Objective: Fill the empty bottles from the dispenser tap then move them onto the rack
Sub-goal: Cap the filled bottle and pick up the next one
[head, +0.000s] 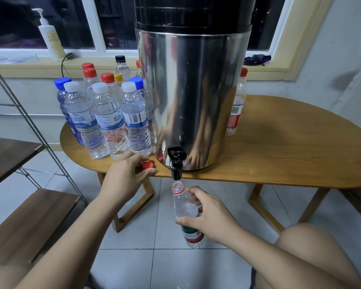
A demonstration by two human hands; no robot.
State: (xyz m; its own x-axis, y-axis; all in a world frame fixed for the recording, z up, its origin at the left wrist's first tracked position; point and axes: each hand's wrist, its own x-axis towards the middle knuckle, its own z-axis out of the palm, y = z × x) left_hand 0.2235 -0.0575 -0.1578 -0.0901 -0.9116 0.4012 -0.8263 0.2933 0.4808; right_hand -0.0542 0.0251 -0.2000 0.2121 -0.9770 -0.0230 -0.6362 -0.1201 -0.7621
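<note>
A steel dispenser with a black lid stands on the wooden table. Its black tap juts over the table's front edge. My right hand grips an uncapped clear bottle with a red and green label, its mouth just under the tap spout. My left hand pinches a red cap at the table edge, left of the tap. Several capped bottles stand grouped left of the dispenser. One red-capped bottle stands to its right.
A metal-framed rack with wooden shelves stands at the left, below table height. A pump bottle and a dark cloth lie on the window sill. My bare knee is at the lower right above the tiled floor.
</note>
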